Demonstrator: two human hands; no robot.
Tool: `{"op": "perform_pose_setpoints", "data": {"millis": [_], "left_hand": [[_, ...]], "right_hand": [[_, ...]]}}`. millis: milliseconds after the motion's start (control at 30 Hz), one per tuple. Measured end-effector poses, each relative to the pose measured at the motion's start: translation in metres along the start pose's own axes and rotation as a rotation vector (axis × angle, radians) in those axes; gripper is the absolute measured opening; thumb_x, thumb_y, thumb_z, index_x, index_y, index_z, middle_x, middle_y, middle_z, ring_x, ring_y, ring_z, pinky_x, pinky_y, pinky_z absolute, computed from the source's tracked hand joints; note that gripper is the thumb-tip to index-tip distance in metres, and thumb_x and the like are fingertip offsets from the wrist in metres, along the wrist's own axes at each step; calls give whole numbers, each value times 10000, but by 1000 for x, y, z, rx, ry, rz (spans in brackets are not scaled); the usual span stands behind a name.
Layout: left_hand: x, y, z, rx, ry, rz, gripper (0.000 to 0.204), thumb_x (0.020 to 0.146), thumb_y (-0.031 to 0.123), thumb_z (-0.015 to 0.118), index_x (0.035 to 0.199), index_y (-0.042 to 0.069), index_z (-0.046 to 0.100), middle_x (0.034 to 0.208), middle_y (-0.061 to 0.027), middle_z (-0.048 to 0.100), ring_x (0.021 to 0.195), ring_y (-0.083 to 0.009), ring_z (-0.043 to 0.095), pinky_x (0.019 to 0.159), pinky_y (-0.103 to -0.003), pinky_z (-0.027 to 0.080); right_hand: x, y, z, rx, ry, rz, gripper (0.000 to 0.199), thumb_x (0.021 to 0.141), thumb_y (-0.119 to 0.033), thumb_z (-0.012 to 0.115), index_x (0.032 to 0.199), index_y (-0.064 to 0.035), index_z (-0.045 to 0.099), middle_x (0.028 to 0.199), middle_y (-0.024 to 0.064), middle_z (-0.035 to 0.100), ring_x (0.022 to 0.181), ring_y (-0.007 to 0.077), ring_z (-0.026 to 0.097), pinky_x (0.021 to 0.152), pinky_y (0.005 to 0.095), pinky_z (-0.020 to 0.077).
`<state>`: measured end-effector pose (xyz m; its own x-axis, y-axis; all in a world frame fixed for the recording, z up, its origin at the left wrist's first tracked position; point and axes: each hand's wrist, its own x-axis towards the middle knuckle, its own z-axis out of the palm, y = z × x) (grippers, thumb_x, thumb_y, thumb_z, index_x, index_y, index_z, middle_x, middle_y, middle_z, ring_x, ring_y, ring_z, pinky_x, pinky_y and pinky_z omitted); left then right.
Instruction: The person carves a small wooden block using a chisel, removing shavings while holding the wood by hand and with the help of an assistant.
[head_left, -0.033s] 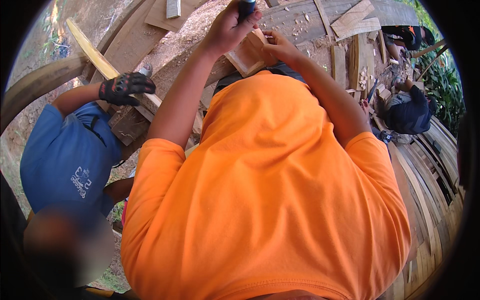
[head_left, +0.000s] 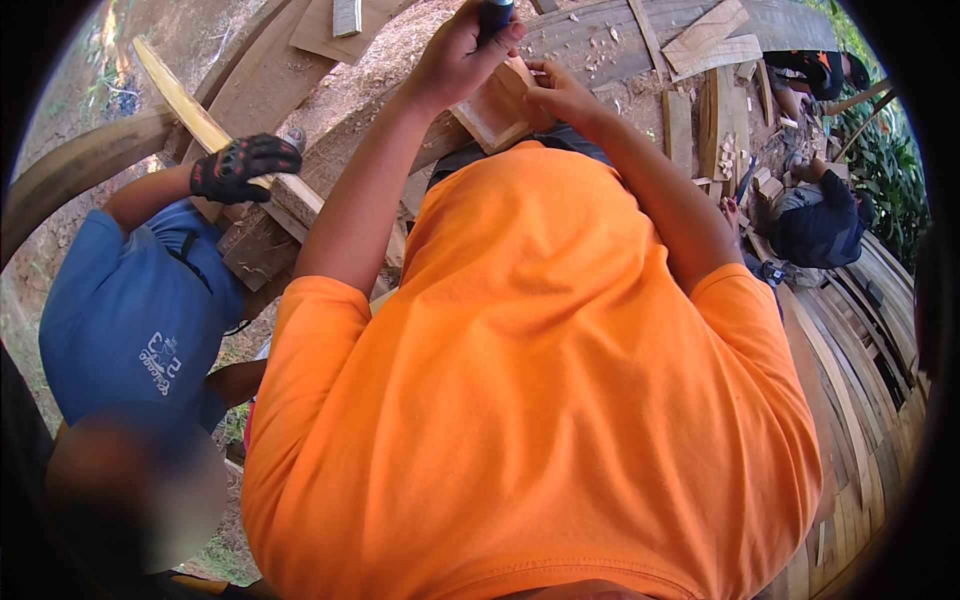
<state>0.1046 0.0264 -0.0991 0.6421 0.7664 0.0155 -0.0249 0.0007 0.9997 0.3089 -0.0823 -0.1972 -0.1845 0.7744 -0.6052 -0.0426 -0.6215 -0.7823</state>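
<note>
My left hand is wrapped round a dark, rounded handle at the top edge of the head view. Whatever lies beyond that handle is out of the picture. Just below it, against my lap, a shallow wooden box-like piece with raised edges is held tilted. My right hand grips the far right edge of this piece, thumb and fingers closed on it.
To my left, a co-worker's black gloved hand rests on a long pale timber. Curved planks with wood chips lie ahead. Stacked boards fill the right side, where another person in dark clothes crouches.
The co-worker's gloved hand has shifted slightly left and up along the timber. My two hands and the wooden piece have hardly moved.
</note>
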Motion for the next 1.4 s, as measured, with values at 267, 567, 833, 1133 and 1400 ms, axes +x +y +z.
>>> {"op": "perform_pose_setpoints", "data": {"millis": [267, 567, 833, 1133, 1400], "left_hand": [[-12, -21, 22, 23, -113, -15, 168, 1018, 139, 663, 1123, 67, 555, 911, 22, 557, 857, -89, 550, 791, -278, 488], [-15, -34, 38, 15, -163, -159, 127, 1014, 85, 663, 1100, 74, 570, 895, 20, 580, 855, -85, 570, 798, -281, 493], [-15, -49, 40, -112, -167, 56, 136, 1031, 117, 643, 1117, 108, 539, 923, 19, 584, 838, -96, 593, 795, -294, 510], [-15, -42, 49, -293, -133, 36, 95, 1058, 184, 613, 1071, 123, 541, 891, 50, 502, 815, -77, 485, 757, -253, 426], [-3, -45, 51, -141, -132, -12, 159, 1030, 222, 659, 1044, 95, 564, 871, 27, 556, 810, -80, 521, 753, -267, 442]], "right_hand": [[-10, 36, -9, -20, -3, -71, 745, 898, -202, 721, 1523, 9, 375, 1307, 175, 635, 1142, 222, 647, 945, 353, 539], [-20, 58, -4, -74, 165, -87, 753, 856, -241, 753, 1491, -1, 424, 1217, 174, 675, 1022, 211, 684, 850, 346, 568], [-52, 58, 3, -367, 257, -193, 691, 825, -192, 736, 1438, -5, 477, 1241, 179, 662, 1060, 219, 675, 905, 347, 557], [-70, 50, 4, -416, 318, -99, 723, 768, -236, 782, 1407, -12, 531, 1230, 220, 692, 1094, 305, 705, 956, 384, 556], [-78, 34, 4, -459, 263, -48, 706, 802, -206, 742, 1442, -20, 510, 1221, 226, 692, 1076, 285, 706, 942, 376, 549]]}}
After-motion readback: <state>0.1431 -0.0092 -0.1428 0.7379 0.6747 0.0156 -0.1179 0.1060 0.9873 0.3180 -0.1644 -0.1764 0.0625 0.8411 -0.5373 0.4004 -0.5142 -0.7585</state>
